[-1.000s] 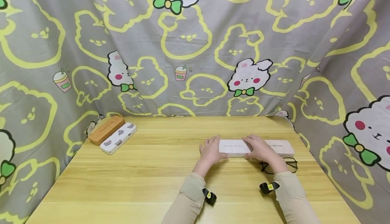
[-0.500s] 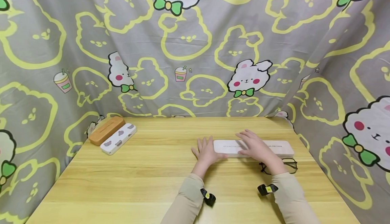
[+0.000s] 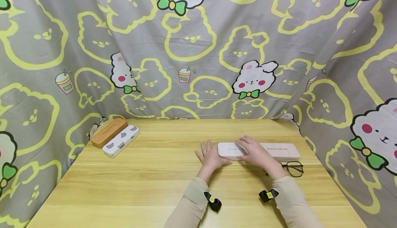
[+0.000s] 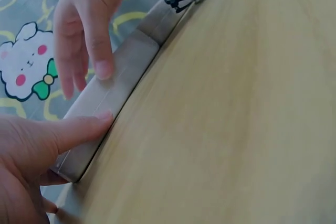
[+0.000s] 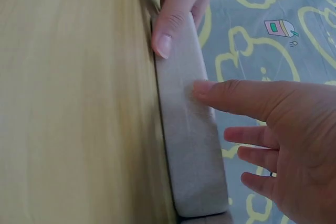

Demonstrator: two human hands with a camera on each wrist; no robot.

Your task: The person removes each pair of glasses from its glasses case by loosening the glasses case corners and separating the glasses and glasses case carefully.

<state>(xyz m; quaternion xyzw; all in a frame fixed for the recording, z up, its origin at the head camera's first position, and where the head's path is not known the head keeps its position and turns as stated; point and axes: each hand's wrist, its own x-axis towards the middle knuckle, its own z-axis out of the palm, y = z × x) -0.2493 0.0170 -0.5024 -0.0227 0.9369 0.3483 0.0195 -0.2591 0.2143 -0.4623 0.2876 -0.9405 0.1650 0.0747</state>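
Observation:
Two whitish glasses cases stand end to end on the right of the table. The left case [image 3: 227,149] is partly covered by my right hand; the right case [image 3: 283,149] shows dark lettering. My left hand [image 3: 212,157] lies at the left case's outer end, some fingers spread straight leftward. In the left wrist view its thumb [image 4: 86,129] lies along the case's near side. My right hand [image 3: 255,154] reaches over the left case. Its thumb [image 5: 236,95] overlaps the near side in the right wrist view, and the other fingers [image 5: 257,158] extend loosely beyond.
Black-framed glasses [image 3: 294,169] lie in front of the right case, partly behind my right wrist. At the table's far left are an orange-brown case [image 3: 109,132] and a white case with grey bear prints [image 3: 121,141]. A patterned curtain [image 3: 192,93] surrounds the wooden table [image 3: 139,186].
The left case has slid slightly left. My left fingers have spread away from its end, and my right hand has lifted its fingers, then moved left along the case.

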